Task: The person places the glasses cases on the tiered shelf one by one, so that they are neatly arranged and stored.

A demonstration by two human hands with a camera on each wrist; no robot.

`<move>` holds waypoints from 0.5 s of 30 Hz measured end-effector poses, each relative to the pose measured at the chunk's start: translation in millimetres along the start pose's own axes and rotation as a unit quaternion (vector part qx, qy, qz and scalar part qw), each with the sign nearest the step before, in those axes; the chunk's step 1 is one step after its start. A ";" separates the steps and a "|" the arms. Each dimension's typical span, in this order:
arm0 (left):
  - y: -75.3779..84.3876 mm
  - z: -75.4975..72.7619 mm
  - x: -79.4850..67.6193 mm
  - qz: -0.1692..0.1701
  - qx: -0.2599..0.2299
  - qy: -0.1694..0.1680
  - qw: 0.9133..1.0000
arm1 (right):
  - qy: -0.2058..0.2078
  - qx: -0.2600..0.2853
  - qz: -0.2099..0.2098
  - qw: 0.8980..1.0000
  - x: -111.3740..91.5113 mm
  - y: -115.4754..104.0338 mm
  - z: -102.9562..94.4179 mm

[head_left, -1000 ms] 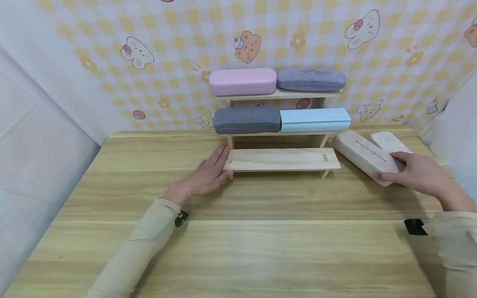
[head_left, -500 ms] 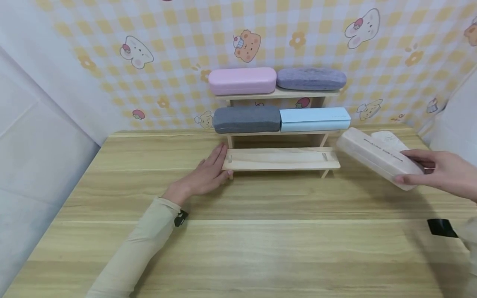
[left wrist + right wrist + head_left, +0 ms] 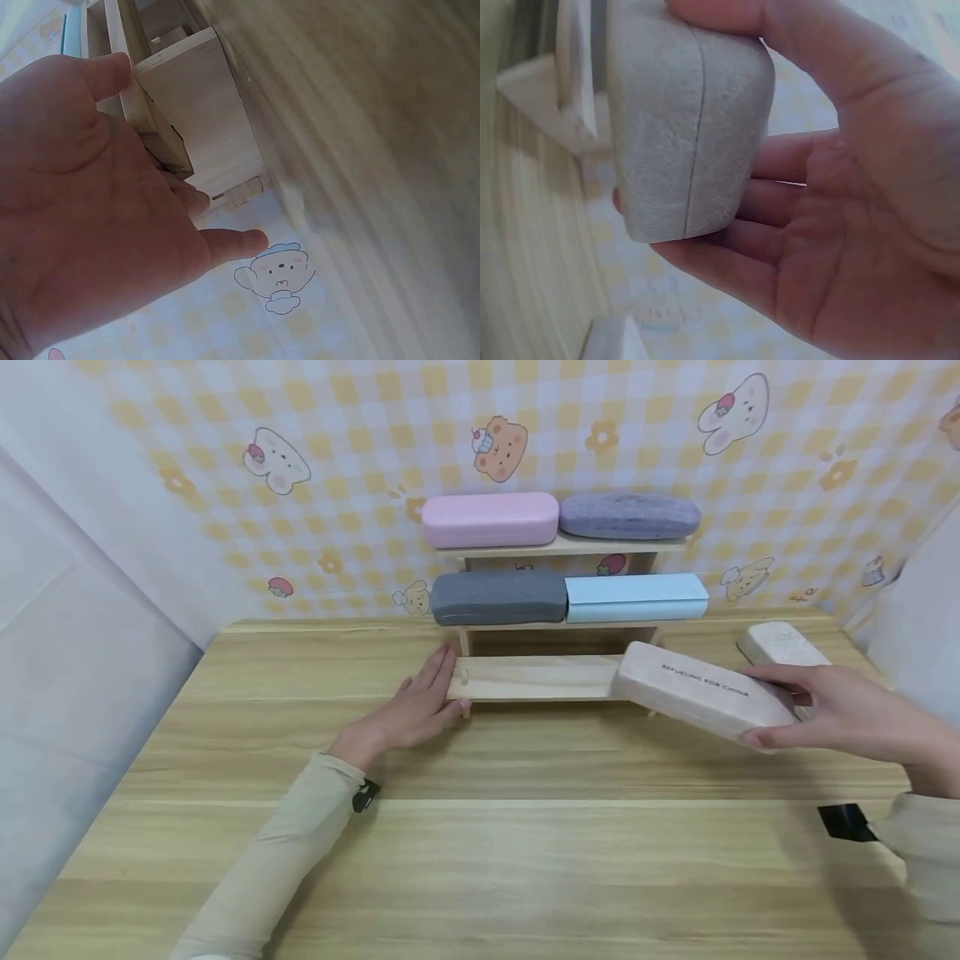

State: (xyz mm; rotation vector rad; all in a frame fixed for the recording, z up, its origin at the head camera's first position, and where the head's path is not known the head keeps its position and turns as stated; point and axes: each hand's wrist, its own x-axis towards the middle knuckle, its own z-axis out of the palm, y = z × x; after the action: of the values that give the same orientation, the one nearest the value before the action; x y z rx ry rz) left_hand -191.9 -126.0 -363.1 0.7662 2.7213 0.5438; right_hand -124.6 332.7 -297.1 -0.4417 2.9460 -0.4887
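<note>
My right hand (image 3: 847,710) grips a beige glasses case (image 3: 690,689) by its right end, thumb on one side and fingers on the other. Dark lettering reading "REFUELING FOR CHINA" runs along its top. The case slants, its far end over the right part of the lowest step of a wooden tiered stand (image 3: 536,678). Whether it touches the wood I cannot tell. At the left end of that same step, my left hand (image 3: 408,710) rests with extended fingers against the edge; the left wrist view shows its palm (image 3: 97,202) beside the wood.
A pink case (image 3: 491,520) and a purple-grey case (image 3: 630,517) lie on the top step. The middle step bears a dark grey case (image 3: 498,597) and a light blue case (image 3: 637,598). Another whitish case (image 3: 783,643) lies on the table right of the stand.
The beige case was lifted off the table at the right, drawn slightly rightward, then carried left to the lowest step by my right hand. My left hand stayed in place.
</note>
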 end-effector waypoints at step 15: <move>-3.3 2.0 -0.9 -0.002 -0.008 0.003 1.000 | 0.044 0.034 -0.139 0.989 54.5 -71.4 25.1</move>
State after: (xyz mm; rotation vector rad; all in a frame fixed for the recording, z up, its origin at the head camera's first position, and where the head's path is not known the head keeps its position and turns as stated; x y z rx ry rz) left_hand -192.0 -128.6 -366.2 0.7562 2.7198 0.5665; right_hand -153.4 244.0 -300.9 -0.8506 2.9525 -0.6525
